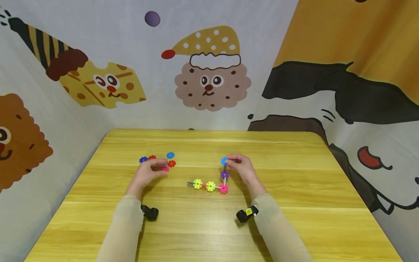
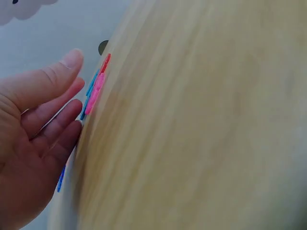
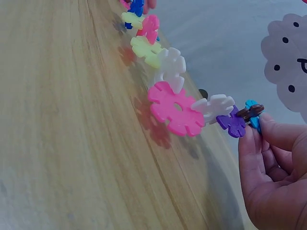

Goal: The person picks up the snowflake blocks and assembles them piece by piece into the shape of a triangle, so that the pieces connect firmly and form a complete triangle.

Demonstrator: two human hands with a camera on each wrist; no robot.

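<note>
A chain of slotted flower-shaped plastic discs forms an L on the table, its corner a pink disc (image 1: 223,188). Along one arm run yellow discs (image 1: 210,186) and edge-on pink and white ones, ending in a dark blue disc (image 1: 189,182). Up the other come a white disc (image 3: 214,108), a purple disc (image 3: 232,123) and a brown disc (image 3: 250,112). My right hand (image 1: 243,169) pinches the light blue disc (image 1: 224,161) at that end. My left hand (image 1: 146,176), thumb and fingers apart, hovers around loose discs, nearest a pink disc (image 2: 95,93), and holds nothing.
Around the left hand lie a blue disc (image 1: 170,155), red discs (image 1: 171,163) and a dark blue disc (image 1: 143,159). The wooden table (image 1: 278,153) ends at a cartoon-printed cloth (image 1: 157,116). Black wrist cameras (image 1: 150,213) sit at both cuffs.
</note>
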